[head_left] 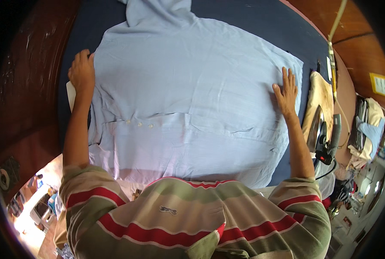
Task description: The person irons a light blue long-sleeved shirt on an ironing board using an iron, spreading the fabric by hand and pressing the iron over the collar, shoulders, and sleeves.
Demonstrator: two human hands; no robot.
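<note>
A light blue shirt point(158, 73) lies spread over a dark navy ironing surface point(231, 13), with small buttons showing along a lower fold. My left hand point(81, 71) is at the shirt's left edge, its fingers bent and the thumb against the cloth; it appears to pinch that edge. On the right part of the shirt, my right hand point(287, 95) rests flat with fingers stretched out. Light creases run across the cloth, and its lower part is folded over in layers near my body.
An iron point(325, 144) stands on a scorched beige cloth pad point(319, 93) to the right, its cable curving below. A hose point(334, 73) hangs beside it. Folded clothes point(369, 127) are stacked farther right. A brown wooden panel point(26, 86) borders the left side.
</note>
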